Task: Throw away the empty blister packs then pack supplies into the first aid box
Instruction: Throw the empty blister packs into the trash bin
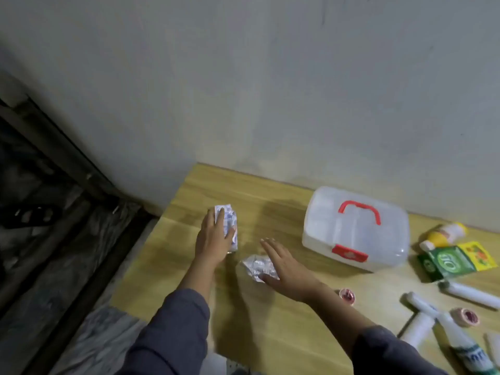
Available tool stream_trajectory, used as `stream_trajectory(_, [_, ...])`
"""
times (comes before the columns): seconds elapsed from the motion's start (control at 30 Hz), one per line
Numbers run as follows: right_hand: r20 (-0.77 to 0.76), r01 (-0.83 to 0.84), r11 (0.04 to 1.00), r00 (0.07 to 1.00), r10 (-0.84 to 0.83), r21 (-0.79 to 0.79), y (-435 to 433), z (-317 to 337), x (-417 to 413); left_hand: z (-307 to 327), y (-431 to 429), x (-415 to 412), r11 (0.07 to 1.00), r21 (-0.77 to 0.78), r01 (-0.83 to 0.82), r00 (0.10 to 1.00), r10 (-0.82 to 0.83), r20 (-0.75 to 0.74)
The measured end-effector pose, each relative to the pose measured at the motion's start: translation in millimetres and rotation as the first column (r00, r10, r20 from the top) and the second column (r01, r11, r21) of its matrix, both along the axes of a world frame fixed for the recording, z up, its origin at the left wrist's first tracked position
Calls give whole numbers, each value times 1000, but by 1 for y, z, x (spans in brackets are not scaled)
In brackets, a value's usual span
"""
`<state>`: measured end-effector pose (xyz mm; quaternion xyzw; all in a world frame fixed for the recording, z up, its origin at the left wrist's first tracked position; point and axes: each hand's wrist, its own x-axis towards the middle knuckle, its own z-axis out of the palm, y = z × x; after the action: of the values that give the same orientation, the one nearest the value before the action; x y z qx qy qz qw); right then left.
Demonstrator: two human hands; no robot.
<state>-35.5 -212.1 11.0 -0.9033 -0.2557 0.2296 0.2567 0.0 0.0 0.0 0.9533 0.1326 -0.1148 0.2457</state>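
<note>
On the wooden table (270, 334), my left hand (213, 239) lies over a stack of silver blister packs (228, 220), fingers curled on them. My right hand (289, 269) is spread flat with its thumb touching another crumpled silver blister pack (257, 266); it does not grip it. The first aid box (354, 228), clear plastic with a red handle and red latch, stands closed to the right of both hands, near the wall.
Right of the box lie a yellow bottle (443, 234), a green and yellow carton (454, 259), several white tubes (473, 293) and two tape rolls (347, 295). A grey wall (270, 104) backs the table. The floor drops away at the table's left edge.
</note>
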Motion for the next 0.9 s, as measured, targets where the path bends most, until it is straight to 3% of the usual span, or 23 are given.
stream_trajectory(0.17, [21, -17, 996, 1000, 19, -89, 0, -37, -6, -34, -2, -4, 994, -65, -87, 993, 81, -82])
stream_trajectory(0.3, [205, 58, 994, 978, -39, -90, 2, -49, -8, -50, -4, -5, 989, -108, -98, 994, 102, 31])
stream_trajectory(0.4, [236, 116, 988, 968, -89, -103, 5, -45, -4, -51, -4, -3, 972, -192, -136, 980, 161, 118])
stream_trajectory(0.5, [149, 160, 984, 978, -147, -82, 5, -42, 0, -50, 0, 1, 925, -335, -181, 974, 216, 71])
stream_trajectory(0.63, [-82, 246, 966, 967, -240, 76, 1, -37, 1, -43, 6, 4, 870, -453, -194, 977, 214, -8])
stream_trajectory(0.8, [-125, 355, 912, 934, -336, 205, -4, 13, 9, 16, 6, 11, 808, -568, -154, 970, 234, 69])
stream_trajectory(0.9, [-118, 328, 916, 944, -308, 230, 3, 16, 15, 12, 9, 14, 756, -625, -193, 958, 282, 45])
